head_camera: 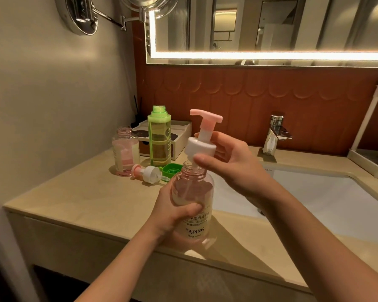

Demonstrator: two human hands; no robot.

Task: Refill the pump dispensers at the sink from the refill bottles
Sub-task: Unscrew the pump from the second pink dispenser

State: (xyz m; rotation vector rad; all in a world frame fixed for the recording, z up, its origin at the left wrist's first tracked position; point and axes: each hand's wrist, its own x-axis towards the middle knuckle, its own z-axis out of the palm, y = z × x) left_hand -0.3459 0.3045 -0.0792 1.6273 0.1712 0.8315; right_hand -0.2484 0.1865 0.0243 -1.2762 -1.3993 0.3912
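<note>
The left hand (172, 214) wraps around the bottle (196, 228), held upright at the table's (74, 192) front edge beside the sink (314, 199). The right hand (227, 158), wrist bent, pinches the pump (200, 147) collar, tilted just above the open neck. Its tube seems to reach inside, though blurred.
</note>
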